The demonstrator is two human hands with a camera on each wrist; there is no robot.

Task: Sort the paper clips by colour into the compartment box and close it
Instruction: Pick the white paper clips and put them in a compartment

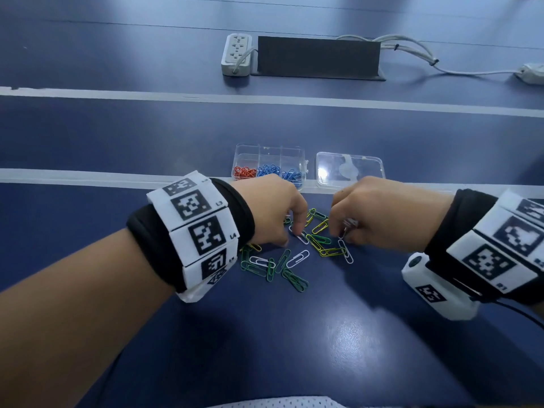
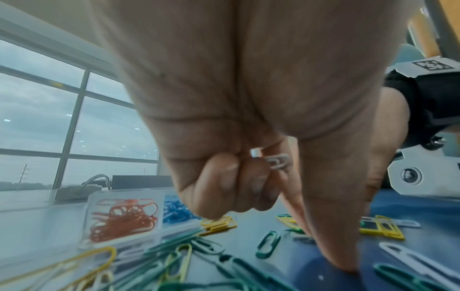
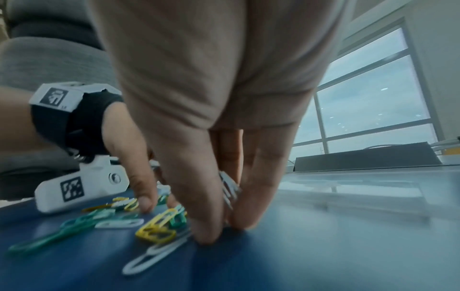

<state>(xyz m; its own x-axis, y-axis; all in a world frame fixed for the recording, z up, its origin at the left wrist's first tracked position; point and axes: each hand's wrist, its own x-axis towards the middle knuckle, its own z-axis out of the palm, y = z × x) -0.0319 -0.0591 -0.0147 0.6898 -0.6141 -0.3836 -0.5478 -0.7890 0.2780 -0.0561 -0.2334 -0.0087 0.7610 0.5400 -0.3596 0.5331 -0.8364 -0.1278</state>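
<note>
Bench [image 1: 88,142]: sorting half done. Box [image 1: 269,163] sits toward the far edge w/ red and blue clips in; its lid [image 1: 350,169] lies just beside, off. Loose clips [image 1: 282,260] (green, yellow, white) lie near the front edge. Left hand [image 1: 273,213] holds white clips in curled fingers, index on the bench. Right hand [image 1: 382,213] pinches white ones too, prob. several. Next: white clips into a free compartment. Power strip [image 1: 237,54] stands well clear.

Left hand [image 1: 272,212] at 10 o'clock, fingers curled, pinching white clips [image 2: 277,161]; right hand [image 1: 379,214] at 2 o'clock, pinching clips too.
</note>
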